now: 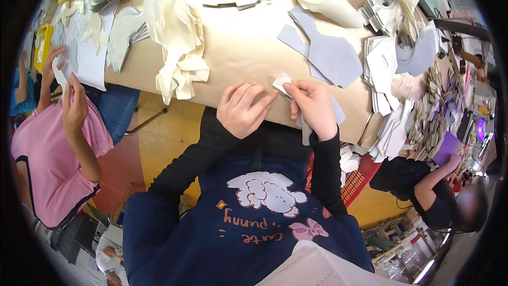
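My right hand point(313, 107) pinches a small white piece of sheet material point(282, 81) between thumb and fingers above the table's near edge. A pale grey piece point(337, 110) shows behind that hand, and a strip point(306, 133) hangs below it; whether they join the white piece is hidden. My left hand point(242, 110) is close by on the left, its fingers loosely bent and apart, the fingertips near the white piece. Nothing shows in its grasp. Beyond my right hand lie flat blue-grey cut pieces point(333, 55).
Cream pieces point(177, 47) lie crumpled on the brown-covered table point(235, 47). Stacks of white pieces point(378, 71) line its right side. A red basket point(362, 180) stands below. A person in pink point(63, 148) works at left; another in black point(428, 190) is at right.
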{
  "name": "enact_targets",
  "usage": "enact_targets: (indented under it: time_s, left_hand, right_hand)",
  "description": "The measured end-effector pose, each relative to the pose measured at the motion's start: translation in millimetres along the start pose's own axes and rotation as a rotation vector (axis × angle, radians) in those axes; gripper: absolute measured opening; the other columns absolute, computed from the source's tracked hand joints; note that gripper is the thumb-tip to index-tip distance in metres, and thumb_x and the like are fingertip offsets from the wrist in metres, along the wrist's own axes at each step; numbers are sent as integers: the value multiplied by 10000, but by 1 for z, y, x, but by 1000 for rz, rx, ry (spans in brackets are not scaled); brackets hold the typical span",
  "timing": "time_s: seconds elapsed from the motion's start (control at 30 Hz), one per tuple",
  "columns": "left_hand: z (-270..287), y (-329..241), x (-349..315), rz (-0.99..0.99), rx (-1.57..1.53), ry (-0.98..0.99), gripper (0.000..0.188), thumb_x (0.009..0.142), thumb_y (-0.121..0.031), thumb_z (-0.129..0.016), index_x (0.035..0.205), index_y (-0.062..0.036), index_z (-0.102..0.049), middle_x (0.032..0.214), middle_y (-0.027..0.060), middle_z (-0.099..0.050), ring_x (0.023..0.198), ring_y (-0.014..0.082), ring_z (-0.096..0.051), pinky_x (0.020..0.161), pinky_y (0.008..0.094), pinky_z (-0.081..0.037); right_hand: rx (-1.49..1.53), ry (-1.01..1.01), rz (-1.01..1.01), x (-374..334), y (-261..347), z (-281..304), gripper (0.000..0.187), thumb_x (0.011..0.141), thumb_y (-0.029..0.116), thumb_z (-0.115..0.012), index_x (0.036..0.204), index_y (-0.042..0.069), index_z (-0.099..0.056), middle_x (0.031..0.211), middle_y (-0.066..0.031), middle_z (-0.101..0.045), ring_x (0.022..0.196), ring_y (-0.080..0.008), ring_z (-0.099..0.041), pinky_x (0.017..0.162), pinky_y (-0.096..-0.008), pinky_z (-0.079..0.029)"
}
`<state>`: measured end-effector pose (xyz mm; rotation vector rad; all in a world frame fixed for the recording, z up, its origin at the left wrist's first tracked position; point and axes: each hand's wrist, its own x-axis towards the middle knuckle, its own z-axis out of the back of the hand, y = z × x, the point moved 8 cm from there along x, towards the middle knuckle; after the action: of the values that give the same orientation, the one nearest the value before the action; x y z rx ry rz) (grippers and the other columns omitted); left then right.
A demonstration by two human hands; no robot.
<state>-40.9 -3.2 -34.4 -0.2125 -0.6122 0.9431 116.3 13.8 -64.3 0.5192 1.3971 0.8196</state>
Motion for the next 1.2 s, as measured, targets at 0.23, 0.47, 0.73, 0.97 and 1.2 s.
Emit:
enact_targets:
  time_s: [0.23,0.47,0.73,0.97,1.2]
  left_hand:
    - [-3,3,-1,10,-9,8,367,771,-169,-720,1135,-213,-745,1075,-21,-605,1030,177,-607,929,362,-436]
    - [-2,4,-1,16,-14,6,363,775,-171,-717,1134,-213,-742,1102,-22,-607,1036,178,-606,930,363,-438]
    - [-2,3,0,9,-10,19,337,789,-166,-703,1122,-196,-745,1143,-57,-650,1048,174,-587,938,356,-439]
    - [-3,2,3,-9,19,44,322,799,-164,-695,1117,-182,-739,1264,-111,-655,1061,161,-559,949,342,-425]
    - [-2,1,8,4,14,77,307,819,-166,-691,1125,-161,-719,1256,-101,-657,1056,165,-558,951,342,-413]
  right_hand:
    - [-131,-85,-5,3,-7,3,331,983,222,-636,790,-42,-688,564,-40,-619,498,-77,-549,497,-227,-399]
    - [-180,-143,23,0,-3,2,344,976,225,-636,753,-31,-692,563,-36,-624,504,-68,-541,495,-236,-389]
    - [-214,-141,20,0,-3,3,343,969,224,-639,746,-30,-693,559,-29,-622,505,-62,-524,493,-235,-375]
    - [-182,-145,12,1,-6,2,336,971,212,-636,747,-32,-690,560,-32,-620,506,-65,-534,494,-239,-387]
    - [-252,-166,-5,2,-8,3,348,932,299,-618,753,26,-739,529,-33,-635,470,-137,-590,511,-314,-447]
